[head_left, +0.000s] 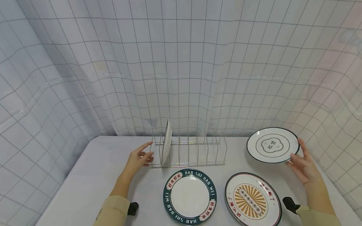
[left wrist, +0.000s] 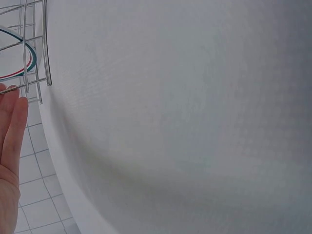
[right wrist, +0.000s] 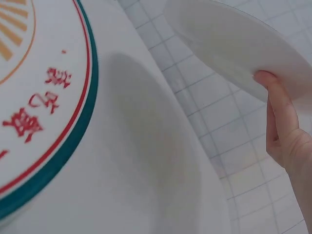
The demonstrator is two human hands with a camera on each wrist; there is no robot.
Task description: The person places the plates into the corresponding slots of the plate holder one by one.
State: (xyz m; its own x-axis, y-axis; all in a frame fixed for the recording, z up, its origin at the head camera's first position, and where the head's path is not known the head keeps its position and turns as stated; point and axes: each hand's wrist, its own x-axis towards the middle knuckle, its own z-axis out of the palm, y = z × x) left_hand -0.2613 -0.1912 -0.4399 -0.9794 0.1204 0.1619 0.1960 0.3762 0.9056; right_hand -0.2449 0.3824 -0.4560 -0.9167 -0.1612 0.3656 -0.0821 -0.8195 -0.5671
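On the white table [head_left: 89, 186], a wire rack [head_left: 188, 153] stands beside the left hand [head_left: 137, 160], whose loosely extended fingers touch its end. Its wires partly cover an upright plate [head_left: 167, 141], its green-and-red rim seen only from the left wrist. Between the hands lie a green-rimmed plate [head_left: 190, 197] and, nearer the right hand [head_left: 305, 168], an orange-patterned plate [head_left: 251, 201]. The latter hand pinches a raised white plate [head_left: 273, 145]; only the right-wrist view shows its underside.
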